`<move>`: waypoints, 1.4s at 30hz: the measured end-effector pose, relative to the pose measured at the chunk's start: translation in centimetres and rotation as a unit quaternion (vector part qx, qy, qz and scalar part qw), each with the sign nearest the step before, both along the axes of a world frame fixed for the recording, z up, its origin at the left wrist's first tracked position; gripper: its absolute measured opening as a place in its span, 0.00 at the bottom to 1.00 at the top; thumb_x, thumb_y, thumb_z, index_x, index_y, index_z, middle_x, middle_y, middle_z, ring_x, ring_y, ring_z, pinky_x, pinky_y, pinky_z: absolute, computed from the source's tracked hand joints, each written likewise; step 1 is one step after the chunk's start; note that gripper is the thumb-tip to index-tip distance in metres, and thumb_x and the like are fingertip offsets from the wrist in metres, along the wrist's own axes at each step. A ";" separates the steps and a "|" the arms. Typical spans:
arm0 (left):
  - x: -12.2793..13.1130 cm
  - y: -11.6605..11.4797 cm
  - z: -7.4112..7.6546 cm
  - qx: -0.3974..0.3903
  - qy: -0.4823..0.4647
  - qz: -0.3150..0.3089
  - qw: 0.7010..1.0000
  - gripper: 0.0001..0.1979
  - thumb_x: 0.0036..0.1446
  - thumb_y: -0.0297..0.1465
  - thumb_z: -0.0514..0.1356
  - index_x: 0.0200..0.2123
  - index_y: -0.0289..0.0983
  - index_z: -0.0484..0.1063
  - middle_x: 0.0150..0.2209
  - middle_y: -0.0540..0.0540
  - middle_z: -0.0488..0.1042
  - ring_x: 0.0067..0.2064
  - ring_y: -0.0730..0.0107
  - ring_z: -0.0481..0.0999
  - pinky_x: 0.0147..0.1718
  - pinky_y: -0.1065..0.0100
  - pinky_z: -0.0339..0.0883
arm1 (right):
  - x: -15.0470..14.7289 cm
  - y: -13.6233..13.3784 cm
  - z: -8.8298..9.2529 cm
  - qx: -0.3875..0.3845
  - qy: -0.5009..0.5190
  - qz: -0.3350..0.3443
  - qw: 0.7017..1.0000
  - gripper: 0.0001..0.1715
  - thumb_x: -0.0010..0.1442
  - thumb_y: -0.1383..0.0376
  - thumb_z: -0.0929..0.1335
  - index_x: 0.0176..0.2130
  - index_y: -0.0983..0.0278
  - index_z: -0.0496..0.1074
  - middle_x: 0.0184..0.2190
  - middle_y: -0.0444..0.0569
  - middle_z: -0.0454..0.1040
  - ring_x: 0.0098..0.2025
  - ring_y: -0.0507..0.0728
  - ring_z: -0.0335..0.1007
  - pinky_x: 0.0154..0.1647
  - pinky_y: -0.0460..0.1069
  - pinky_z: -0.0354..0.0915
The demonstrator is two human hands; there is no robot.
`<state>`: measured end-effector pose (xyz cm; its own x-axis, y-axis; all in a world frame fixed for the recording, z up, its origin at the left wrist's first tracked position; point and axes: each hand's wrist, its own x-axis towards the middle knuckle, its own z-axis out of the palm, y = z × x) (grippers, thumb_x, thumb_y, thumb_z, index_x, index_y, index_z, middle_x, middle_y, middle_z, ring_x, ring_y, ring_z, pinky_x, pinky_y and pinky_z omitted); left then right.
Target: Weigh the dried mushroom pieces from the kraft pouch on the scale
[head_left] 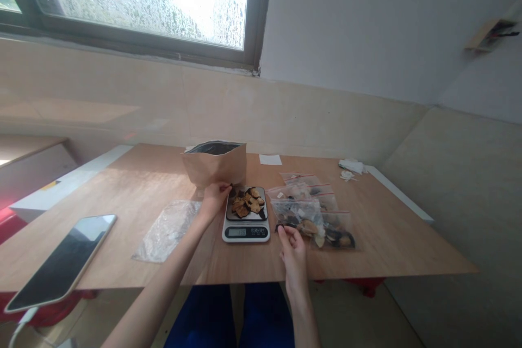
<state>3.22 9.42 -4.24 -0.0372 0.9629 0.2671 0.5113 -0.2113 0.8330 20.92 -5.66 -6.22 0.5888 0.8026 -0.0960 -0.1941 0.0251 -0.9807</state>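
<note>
A white kitchen scale [246, 232] carries a heap of dried brown slices with dark edges [248, 201] on its platform. At the platform's left edge my left hand [215, 199] is closed in a pinch on a small dark dried piece [232, 190]. To the right of the scale, my right hand [294, 247] pinches another small dark dried piece [279, 227] between thumb and finger. Just beyond that hand lie several clear zip bags [297, 209] holding dark and pale dried pieces. The scale's display is too small to read.
Behind my left hand stands an open brown paper pouch [214, 166]. A crumpled clear plastic bag [169, 231] lies left of the scale. A phone [61, 261] with a cable is at the far left. White paper [270, 160] and crumpled tissue [353, 166] lie near the wall.
</note>
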 end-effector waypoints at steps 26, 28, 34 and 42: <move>4.1 -10.6 1.9 -0.049 -0.061 -0.284 0.956 0.12 0.55 0.39 0.55 0.37 0.39 0.71 0.35 0.47 0.75 0.36 0.69 0.74 0.34 0.70 0.66 | -0.9 0.7 0.0 0.006 0.019 0.061 0.998 0.23 0.37 0.52 0.74 0.29 0.66 0.71 0.20 0.43 0.70 0.23 0.51 0.64 0.22 0.44 0.55; 4.3 -10.9 1.4 -0.054 -0.074 -0.290 0.953 0.11 0.56 0.38 0.55 0.35 0.37 0.71 0.34 0.47 0.75 0.35 0.70 0.73 0.34 0.70 0.66 | -1.0 0.6 0.1 0.005 0.014 0.067 0.998 0.23 0.38 0.52 0.74 0.29 0.66 0.71 0.20 0.42 0.69 0.22 0.50 0.62 0.20 0.44 0.53; 4.0 -10.6 1.2 -0.073 -0.112 -0.270 0.954 0.09 0.54 0.37 0.57 0.35 0.37 0.70 0.33 0.48 0.74 0.35 0.70 0.73 0.36 0.69 0.67 | -1.3 0.5 0.1 0.014 -0.014 0.087 0.996 0.22 0.40 0.52 0.73 0.30 0.66 0.72 0.19 0.41 0.66 0.21 0.49 0.57 0.20 0.44 0.52; 3.3 -10.5 2.0 -0.112 -0.144 -0.288 0.940 0.12 0.51 0.39 0.59 0.30 0.36 0.71 0.30 0.47 0.75 0.34 0.69 0.74 0.35 0.69 0.67 | -1.5 0.4 0.1 0.022 -0.045 0.123 0.991 0.19 0.45 0.53 0.71 0.32 0.65 0.73 0.20 0.42 0.67 0.21 0.49 0.57 0.20 0.43 0.51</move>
<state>6.54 -1.05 -2.22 0.4687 0.8759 0.1147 0.1124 -0.1879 0.9757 19.38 -5.30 -6.12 0.3800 0.9249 -0.0139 -0.1124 0.0313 -0.9932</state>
